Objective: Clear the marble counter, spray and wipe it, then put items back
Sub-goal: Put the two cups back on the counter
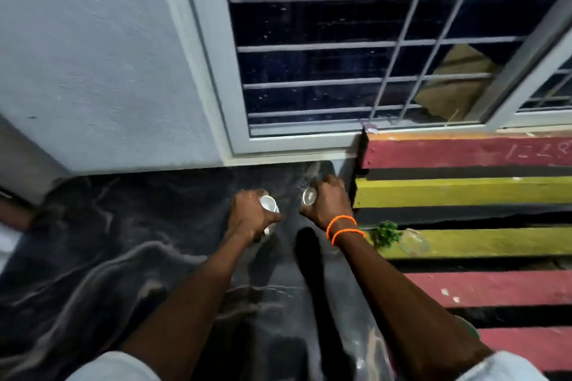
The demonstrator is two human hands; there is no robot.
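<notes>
The dark marble counter with pale veins fills the lower left and middle. My left hand is closed around a small white cup, held just above the counter's far part. My right hand, with two orange bands on its wrist, grips a small clear glass close to the counter's far right corner, beside the striped wooden slats. The two hands are a short gap apart. Whether either vessel touches the counter is hidden by the hands.
A barred window in a white frame stands behind the counter, with a blue-grey wall to its left. Red and yellow wooden slats lie to the right, carrying green leaves and a clear bag.
</notes>
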